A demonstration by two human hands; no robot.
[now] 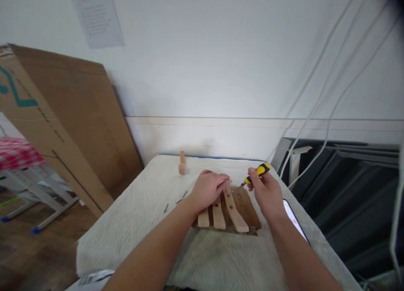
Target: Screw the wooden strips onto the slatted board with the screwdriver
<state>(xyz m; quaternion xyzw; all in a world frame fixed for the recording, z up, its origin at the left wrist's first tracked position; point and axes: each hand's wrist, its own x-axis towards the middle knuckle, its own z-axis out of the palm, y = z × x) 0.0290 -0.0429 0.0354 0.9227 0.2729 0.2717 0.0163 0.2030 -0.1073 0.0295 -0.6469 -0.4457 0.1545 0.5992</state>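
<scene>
My right hand [267, 192] is closed around a yellow and black screwdriver [262, 169], its shaft slanting down to the left above a brown board [248, 206] pitted with small holes. With bent fingers, my left hand [210, 188] grips the upper end of a pale wooden piece [236, 217], the rightmost of three on the board. A small metal screw [229, 193] shows on this piece near my fingertips, above a dark hole. The middle wooden piece [219, 217] and the left wooden piece [203, 218] lie partly under my left hand and wrist.
Loose dark screws [166, 207] lie on the cloth-covered table [126, 223] left of the board. Farther back stands another wooden piece [182, 164]. A phone [295, 219] is beside my right forearm. White cables [328, 126] hang at right; a large cardboard box [75, 126] leans at left.
</scene>
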